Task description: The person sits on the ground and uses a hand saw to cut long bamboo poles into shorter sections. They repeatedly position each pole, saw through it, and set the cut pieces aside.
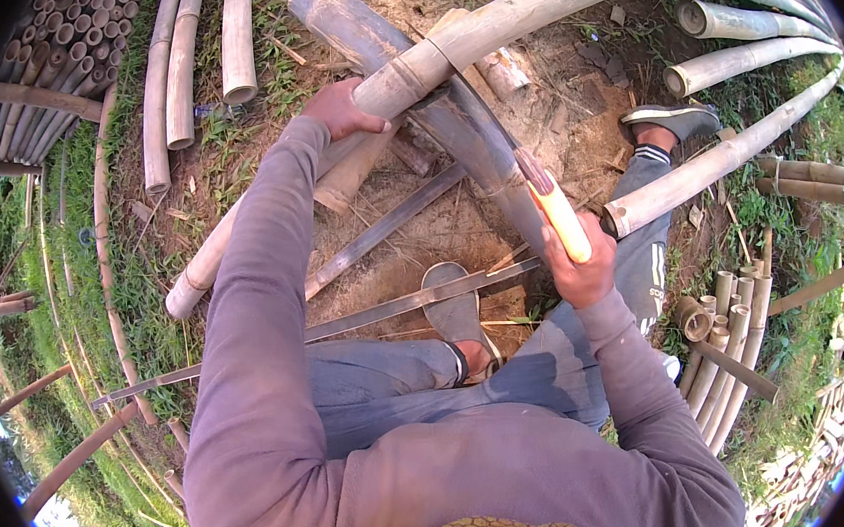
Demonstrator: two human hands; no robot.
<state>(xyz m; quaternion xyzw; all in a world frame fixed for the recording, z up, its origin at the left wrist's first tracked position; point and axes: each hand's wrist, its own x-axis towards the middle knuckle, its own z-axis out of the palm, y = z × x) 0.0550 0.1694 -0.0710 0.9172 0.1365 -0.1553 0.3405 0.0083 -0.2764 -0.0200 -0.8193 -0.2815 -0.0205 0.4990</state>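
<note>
Our right hand (582, 259) grips the saw (535, 173), its blade on the pale bamboo pole (531, 18) lying across a dark crosspiece (469, 149); our left hand (340, 110) clasps the pole; should that clasp slacken, the pole could roll and the blade jump. We count one saw, one crosspiece, one clasped pole, two shoes (673, 123); three long poles (181, 64) lie ahead-left on the ground.

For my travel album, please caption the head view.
Left hand on a bamboo pole, right hand holding a saw across it.
</note>
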